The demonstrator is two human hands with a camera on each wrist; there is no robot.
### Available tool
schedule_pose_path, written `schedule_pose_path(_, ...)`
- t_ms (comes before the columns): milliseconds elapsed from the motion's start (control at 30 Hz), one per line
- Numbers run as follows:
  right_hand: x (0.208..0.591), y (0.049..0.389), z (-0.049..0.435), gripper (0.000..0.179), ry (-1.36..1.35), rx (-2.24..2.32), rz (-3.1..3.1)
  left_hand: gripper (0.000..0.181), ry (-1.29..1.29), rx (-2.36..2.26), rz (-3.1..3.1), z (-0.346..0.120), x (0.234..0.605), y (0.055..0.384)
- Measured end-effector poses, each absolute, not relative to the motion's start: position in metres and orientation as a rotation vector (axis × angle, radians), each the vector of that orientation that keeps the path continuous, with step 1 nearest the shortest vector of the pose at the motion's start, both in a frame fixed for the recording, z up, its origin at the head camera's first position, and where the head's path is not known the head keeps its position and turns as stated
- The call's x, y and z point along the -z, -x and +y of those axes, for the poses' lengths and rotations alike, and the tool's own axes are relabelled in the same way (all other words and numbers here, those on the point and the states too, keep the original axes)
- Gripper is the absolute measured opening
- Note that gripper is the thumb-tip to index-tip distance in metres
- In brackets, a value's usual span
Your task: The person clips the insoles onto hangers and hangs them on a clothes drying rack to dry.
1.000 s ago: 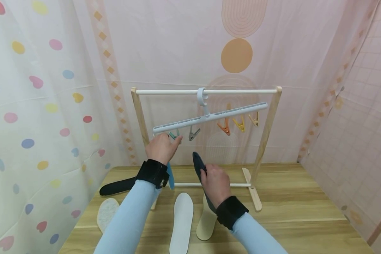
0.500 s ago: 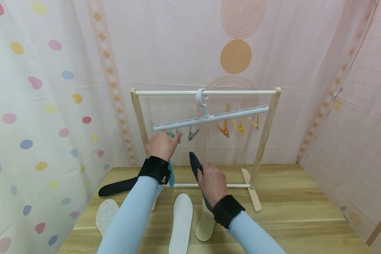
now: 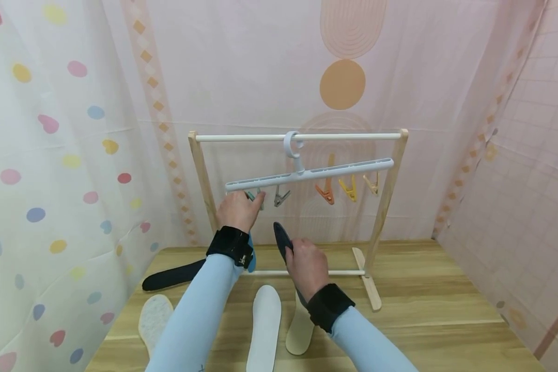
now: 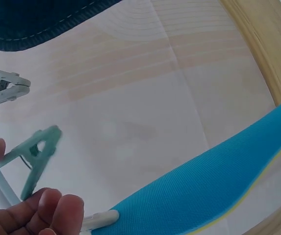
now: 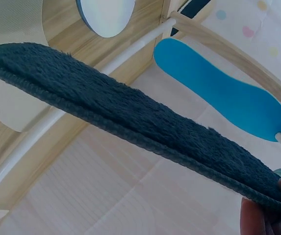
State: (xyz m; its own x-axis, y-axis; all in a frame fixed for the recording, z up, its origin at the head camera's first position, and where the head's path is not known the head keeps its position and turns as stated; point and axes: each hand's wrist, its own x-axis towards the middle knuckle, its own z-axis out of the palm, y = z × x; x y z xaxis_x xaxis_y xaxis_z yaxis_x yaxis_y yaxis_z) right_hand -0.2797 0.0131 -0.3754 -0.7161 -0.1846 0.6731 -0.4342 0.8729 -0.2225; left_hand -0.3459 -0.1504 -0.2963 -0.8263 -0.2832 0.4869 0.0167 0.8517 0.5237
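My left hand [image 3: 238,211] pinches the handles of a green clothespin [image 4: 41,147] under the left part of the pale blue hanger [image 3: 335,169]. Beside it, a blue insole [image 4: 199,181] hangs from a white clip [image 4: 103,219], partly hidden by the left arm in the head view. My right hand [image 3: 308,266] grips a dark fuzzy insole [image 5: 130,115] by one end, between thumb and fingers. In the head view this insole's tip points up, below the hanger and apart from the clips. The hanger tilts, its left end lower.
Grey [image 3: 281,196], orange [image 3: 325,191], yellow [image 3: 349,189] and beige [image 3: 372,184] clothespins hang along the hanger. A wooden rack [image 3: 386,212] holds it. On the table [image 3: 428,310] lie a black insole [image 3: 172,276], a pale grey one [image 3: 154,318], a white one [image 3: 264,325] and a beige one [image 3: 299,330].
The right hand, holding the dark insole, has shifted slightly left toward the left hand. The hanger's right end has dipped a little. The left hand stays at the green clothespin.
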Motion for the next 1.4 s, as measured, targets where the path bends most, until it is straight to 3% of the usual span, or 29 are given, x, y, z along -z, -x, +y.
schedule_pose_path(1400, 0.36, 0.289, -0.015, 0.01, -0.527, -0.429, -2.409, 0.056, -0.116, 0.7, -2.357, -0.151, 0.291, 0.335)
